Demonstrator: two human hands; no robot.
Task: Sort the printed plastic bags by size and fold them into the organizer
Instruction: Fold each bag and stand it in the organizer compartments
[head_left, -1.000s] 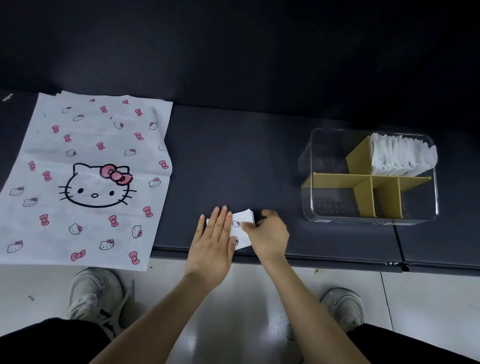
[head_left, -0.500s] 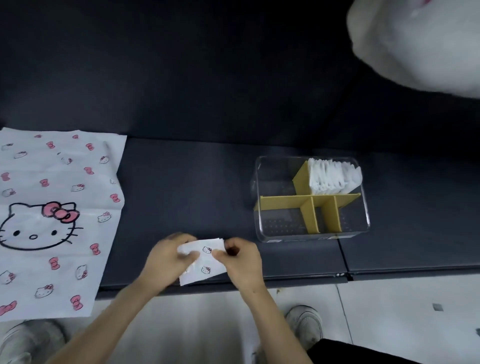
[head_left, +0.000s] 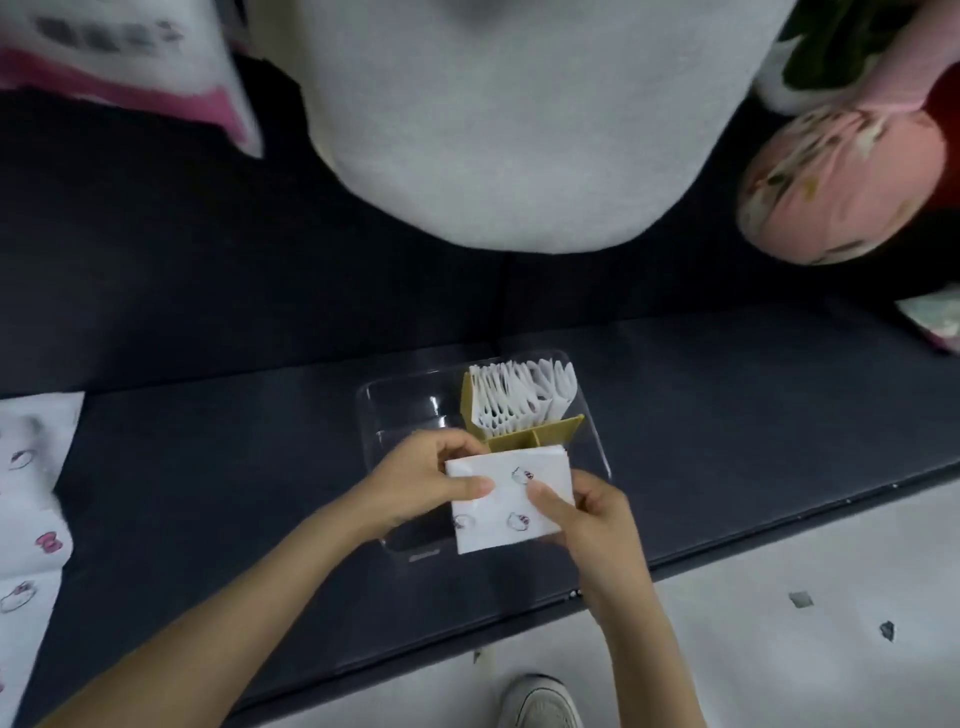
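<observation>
The left hand (head_left: 421, 483) and right hand (head_left: 592, 519) pinch opposite sides of a folded bag (head_left: 511, 499), nearly square, printed face up, slightly tilted, over the organizer (head_left: 395, 410).

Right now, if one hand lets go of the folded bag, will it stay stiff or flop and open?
Probably fairly stiff: the bag forms a flat square between the left hand and right hand, no sag. Likely light: finger pinches alone carry it. It may spring open: the stored bags in the organizer fan apart on top.
</observation>
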